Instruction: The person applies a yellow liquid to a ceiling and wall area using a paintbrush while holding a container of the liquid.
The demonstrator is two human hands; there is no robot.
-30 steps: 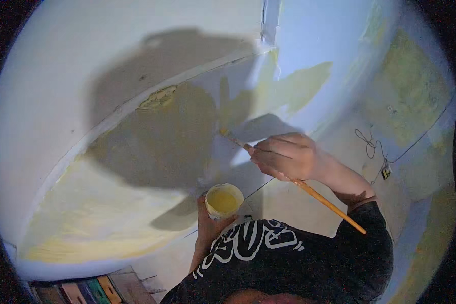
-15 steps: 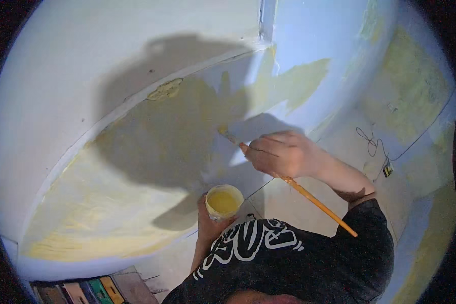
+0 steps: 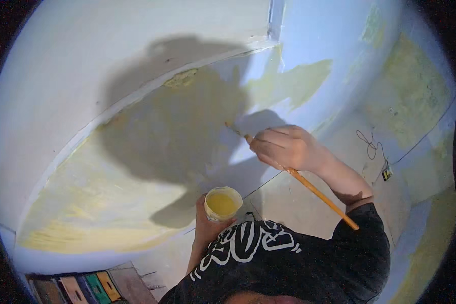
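Observation:
My right hand [image 3: 283,148] is closed round the ferrule end of a long orange-handled paintbrush [image 3: 324,197]. The bristles meet the shaded, yellow-streaked part of the pale wall [image 3: 187,126], and the handle slants down toward my right sleeve. Lower down, my left hand [image 3: 207,228] grips a small white cup [image 3: 223,219] of yellow paint [image 3: 222,204] by its side, held upright near my chest. Yellow paint covers the lower wall in uneven strokes, with bluish-white patches between them.
A ledge [image 3: 93,124] runs above the painted band, with a chipped patch [image 3: 181,78]. On the floor to the right lies a thin black cord [image 3: 372,147] beside a small yellow-and-black object [image 3: 386,174]. Coloured drawer-like panels [image 3: 88,289] stand at lower left.
The brush and my right hand have shifted slightly right and up along the wall. The view has also moved a little; the cup stays about where it was.

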